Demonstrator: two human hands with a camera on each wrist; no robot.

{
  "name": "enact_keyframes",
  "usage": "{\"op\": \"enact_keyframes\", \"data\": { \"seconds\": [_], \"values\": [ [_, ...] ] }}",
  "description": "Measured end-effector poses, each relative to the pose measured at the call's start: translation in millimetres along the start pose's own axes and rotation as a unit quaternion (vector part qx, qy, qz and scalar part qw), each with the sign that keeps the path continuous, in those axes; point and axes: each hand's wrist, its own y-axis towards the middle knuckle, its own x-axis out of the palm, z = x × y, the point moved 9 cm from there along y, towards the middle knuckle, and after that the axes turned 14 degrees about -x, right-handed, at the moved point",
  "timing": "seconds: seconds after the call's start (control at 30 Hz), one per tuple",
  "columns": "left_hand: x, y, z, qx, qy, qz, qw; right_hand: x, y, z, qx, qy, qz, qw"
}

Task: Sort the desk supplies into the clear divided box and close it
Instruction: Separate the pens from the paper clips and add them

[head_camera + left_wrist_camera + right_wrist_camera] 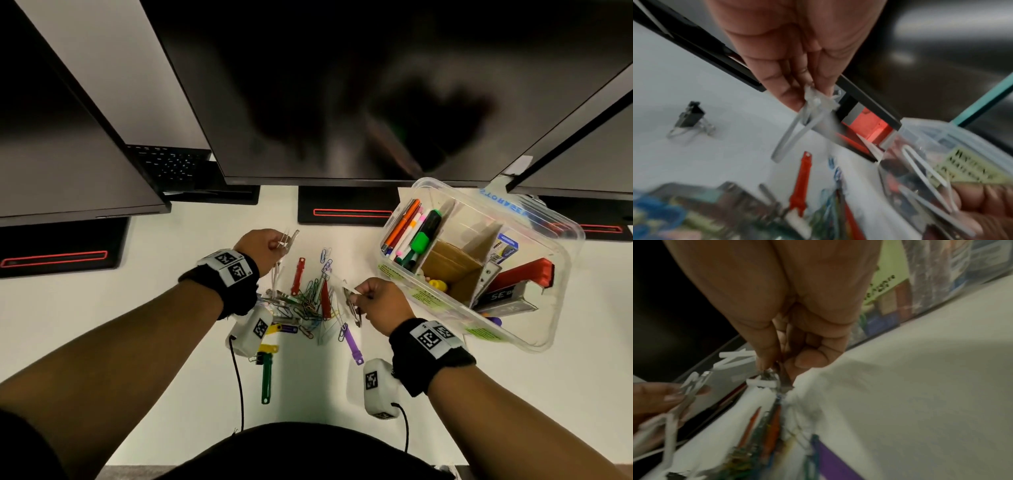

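A heap of coloured paper clips (310,296) and plastic file fasteners lies mid-desk between my hands. My left hand (278,245) is raised over its far left side and pinches clear plastic fasteners (289,238), which dangle from the fingertips (795,100) in the left wrist view. My right hand (358,298) pinches another bunch of clear strips (352,305) at the heap's right edge; the pinch (772,374) shows in the right wrist view. The clear divided box (561,250) sits open at the right, holding pens (411,236), a red stapler (524,274) and staple packs.
Loose red (298,275), purple (352,344), green (266,377) and yellow (269,348) fasteners lie around the heap. A black binder clip (690,116) stands apart on the white desk. Dark monitors (342,102) and their bases overhang the desk's far side.
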Motion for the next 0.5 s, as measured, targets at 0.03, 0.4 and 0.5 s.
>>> {"op": "enact_keyframes", "data": {
  "seconds": [0.03, 0.4, 0.5],
  "values": [
    [-3.8, -2.1, 4.5, 0.007, -0.005, 0.001, 1.0, 0.0, 1.1, -8.8, -0.013, 0.018, 0.0, 1.0],
    [-3.1, -37.4, 102.0, 0.083, -0.144, -0.084, 0.983, -72.9, -7.2, -89.8, -0.087, 0.164, 0.073, 0.98],
    [15.5, -48.3, 137.2, 0.098, -0.174, -0.124, 0.972, -122.2, -15.0, -77.2, -0.068, 0.178, 0.154, 0.97]
  ]
}}
